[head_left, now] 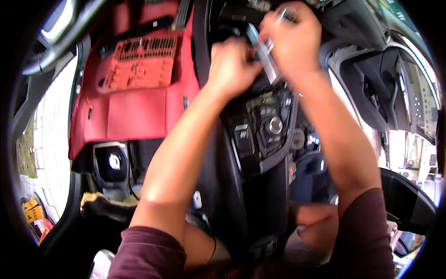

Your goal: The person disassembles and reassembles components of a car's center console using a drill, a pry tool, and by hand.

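Over the upper part of the car's centre console (260,153), my two hands are close together and blurred by motion. My right hand (297,39) is closed round a tool with a shiny, rounded metal end (287,16); its exact kind does not show. Between the hands slants a flat silver strip (267,58), bluish at its far end. My left hand (232,65) has curled fingers right beside the strip. What those fingers hold, if anything, is hidden, and I cannot tell which hand bears the strip.
An orange-red tool tray (141,63) with slots and small pieces rests on the red leather seat (137,111) to the left. A round silver knob (275,125) rises from the console below my hands. A round speaker-like part (114,162) sits in a dark opening at lower left.
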Motion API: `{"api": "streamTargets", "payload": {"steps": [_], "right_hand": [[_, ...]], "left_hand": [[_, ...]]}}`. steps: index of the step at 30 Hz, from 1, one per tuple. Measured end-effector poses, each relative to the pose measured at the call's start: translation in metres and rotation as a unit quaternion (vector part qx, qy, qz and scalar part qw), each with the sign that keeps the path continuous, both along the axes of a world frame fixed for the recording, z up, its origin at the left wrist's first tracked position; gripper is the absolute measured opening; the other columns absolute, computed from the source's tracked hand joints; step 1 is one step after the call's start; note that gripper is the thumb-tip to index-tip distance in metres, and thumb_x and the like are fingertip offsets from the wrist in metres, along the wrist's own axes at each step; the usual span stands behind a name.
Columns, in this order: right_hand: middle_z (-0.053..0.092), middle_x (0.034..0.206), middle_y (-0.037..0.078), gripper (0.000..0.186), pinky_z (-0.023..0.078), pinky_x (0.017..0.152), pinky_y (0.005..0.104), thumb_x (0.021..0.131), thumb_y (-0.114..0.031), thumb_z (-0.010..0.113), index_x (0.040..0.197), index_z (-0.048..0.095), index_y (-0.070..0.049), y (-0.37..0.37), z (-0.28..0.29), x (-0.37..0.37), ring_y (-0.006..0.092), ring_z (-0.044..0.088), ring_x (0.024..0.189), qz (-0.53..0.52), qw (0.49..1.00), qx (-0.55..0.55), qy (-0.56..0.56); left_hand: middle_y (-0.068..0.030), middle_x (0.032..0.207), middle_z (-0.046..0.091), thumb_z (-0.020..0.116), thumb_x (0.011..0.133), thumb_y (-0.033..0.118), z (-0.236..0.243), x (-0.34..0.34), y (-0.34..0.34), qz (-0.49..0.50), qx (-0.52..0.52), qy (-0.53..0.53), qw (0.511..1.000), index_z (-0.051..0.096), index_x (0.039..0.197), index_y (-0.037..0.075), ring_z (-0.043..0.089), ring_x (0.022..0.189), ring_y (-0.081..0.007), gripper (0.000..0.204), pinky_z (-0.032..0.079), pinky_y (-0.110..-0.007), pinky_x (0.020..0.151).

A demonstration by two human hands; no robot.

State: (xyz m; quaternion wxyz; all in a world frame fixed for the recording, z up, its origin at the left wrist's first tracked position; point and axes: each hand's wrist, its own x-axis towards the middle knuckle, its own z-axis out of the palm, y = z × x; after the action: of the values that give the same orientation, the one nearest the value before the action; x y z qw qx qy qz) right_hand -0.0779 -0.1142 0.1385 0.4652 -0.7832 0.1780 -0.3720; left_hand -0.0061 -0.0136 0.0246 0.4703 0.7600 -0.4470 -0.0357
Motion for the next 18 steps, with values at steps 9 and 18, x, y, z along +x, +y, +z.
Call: {"api": "streamTargets", "payload": {"steps": [9, 18], "right_hand": [[0.074, 0.08, 0.011, 0.021, 0.062, 0.063, 0.0331, 0.087, -0.003, 0.079, 0.101, 0.064, 0.004, -0.026, -0.012, -0.009, 0.0184, 0.076, 0.069, 0.022, 0.995, 0.091, 0.015], [0.072, 0.087, 0.013, 0.009, 0.063, 0.073, 0.0373, 0.095, -0.001, 0.072, 0.101, 0.066, 0.001, -0.047, -0.002, -0.014, 0.0223, 0.074, 0.079, 0.043, 0.986, 0.161, -0.009]], "left_hand": [[-0.0174, 0.107, 0.077, 0.098, 0.077, 0.032, -0.007, 0.005, -0.01, -0.131, -0.02, 0.096, 0.986, 0.083, 0.111, 0.001, 0.075, 0.106, -0.0356, 0.049, 0.059, -0.044, 0.097], [-0.0078, 0.128, 0.074, 0.078, 0.1, 0.009, -0.02, 0.037, 0.002, -0.124, -0.127, 0.207, 0.962, 0.075, 0.136, 0.005, 0.07, 0.12, -0.0196, 0.036, 0.053, -0.032, 0.107]]}}
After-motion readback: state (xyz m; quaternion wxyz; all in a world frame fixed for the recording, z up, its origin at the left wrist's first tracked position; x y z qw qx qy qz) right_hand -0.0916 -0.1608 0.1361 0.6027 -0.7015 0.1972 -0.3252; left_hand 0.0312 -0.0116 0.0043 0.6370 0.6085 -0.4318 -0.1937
